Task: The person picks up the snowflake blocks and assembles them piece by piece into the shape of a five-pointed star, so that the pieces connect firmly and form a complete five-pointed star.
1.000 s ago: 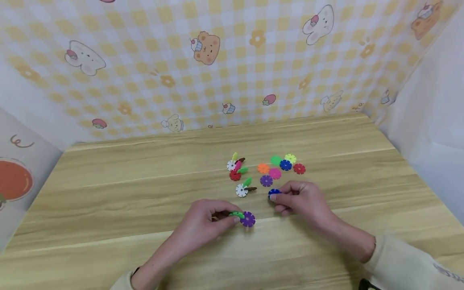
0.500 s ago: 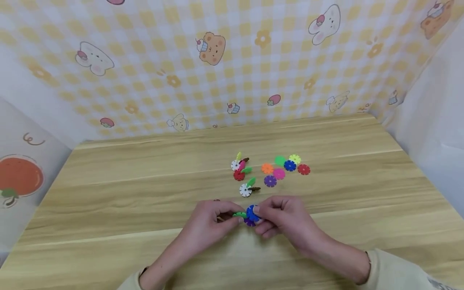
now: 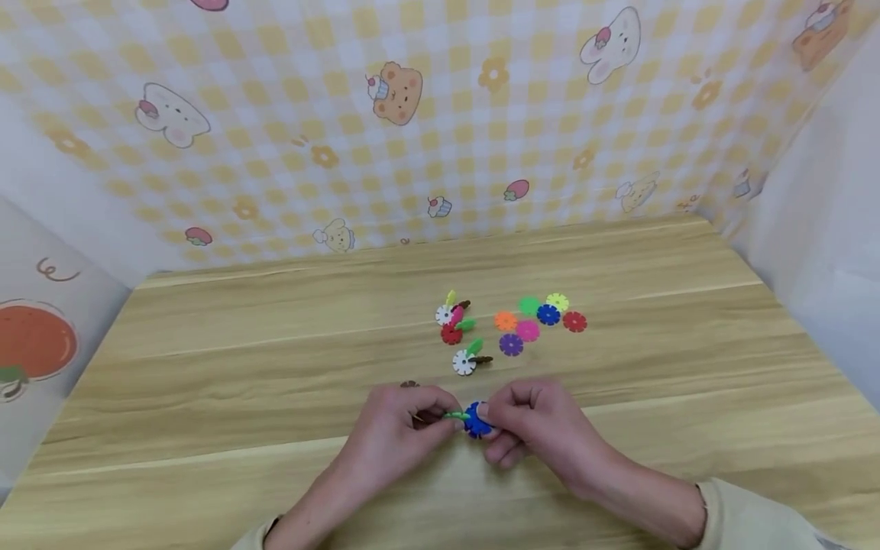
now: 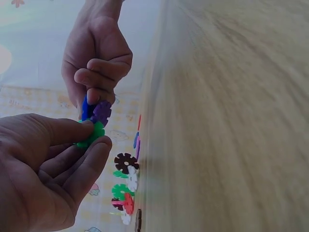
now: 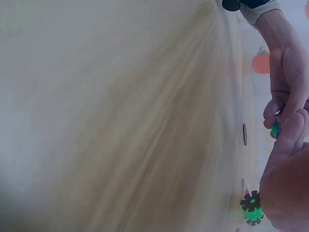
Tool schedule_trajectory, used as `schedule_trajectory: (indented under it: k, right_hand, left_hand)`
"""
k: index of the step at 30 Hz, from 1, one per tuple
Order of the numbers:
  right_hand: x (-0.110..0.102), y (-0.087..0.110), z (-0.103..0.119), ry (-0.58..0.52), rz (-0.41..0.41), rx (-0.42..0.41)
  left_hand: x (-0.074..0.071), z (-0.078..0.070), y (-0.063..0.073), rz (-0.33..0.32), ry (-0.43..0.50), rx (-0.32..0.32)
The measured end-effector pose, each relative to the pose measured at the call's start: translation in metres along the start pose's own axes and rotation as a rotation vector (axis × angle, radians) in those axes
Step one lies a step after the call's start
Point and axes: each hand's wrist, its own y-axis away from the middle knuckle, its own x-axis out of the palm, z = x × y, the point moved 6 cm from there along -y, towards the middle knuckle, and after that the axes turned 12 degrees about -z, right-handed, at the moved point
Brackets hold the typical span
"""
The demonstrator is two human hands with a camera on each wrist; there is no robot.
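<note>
Between thumb and fingers my left hand pinches a green notched disc. A purple notched disc is joined to the green one and stands out from its edge. My right hand pinches a blue notched disc right at the green disc's edge, beside the purple one. In the head view the blue disc hides most of the purple. Both hands are close together over the wooden table, near its front middle.
Beyond the hands lie joined disc pieces, one with a white disc and a larger one with a red disc. Loose discs, including an orange one, lie right of them. A brown disc is behind the left hand.
My right hand has carried the blue disc left and toward me, from near the loose discs to the green and purple piece. My left hand keeps its pinch almost in place.
</note>
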Motion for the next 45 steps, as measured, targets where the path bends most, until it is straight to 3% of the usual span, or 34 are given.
schedule_trajectory:
  k: [10, 15, 18, 23, 28, 38, 45]
  right_hand:
    - [0.0, 0.004, -0.004, -0.019, 0.039, 0.015]
    - [-0.001, 0.006, -0.004, -0.002, 0.086, 0.0]
    - [0.0, 0.007, -0.004, 0.001, 0.099, -0.002]
    - [0.001, 0.007, -0.005, -0.009, 0.101, 0.002]
    - [-0.002, 0.003, -0.009, 0.014, 0.09, 0.014]
    - [-0.043, -0.013, -0.021, 0.094, -0.085, 0.015]
    - [-0.092, -0.033, 0.003, 0.263, -0.283, -0.208]
  left_hand:
    - [0.002, -0.009, 0.004, 0.014, -0.036, 0.057]
    - [0.005, -0.017, 0.007, 0.071, -0.059, 0.109]
    - [0.006, -0.018, 0.008, 0.113, -0.035, 0.093]
    - [0.007, -0.012, 0.008, 0.118, 0.016, 0.041]
    - [0.012, -0.005, 0.004, 0.135, -0.032, 0.016]
    - [0.027, 0.025, -0.027, 0.176, -0.117, -0.105]
    - [0.029, 0.025, -0.035, 0.125, -0.238, -0.083]
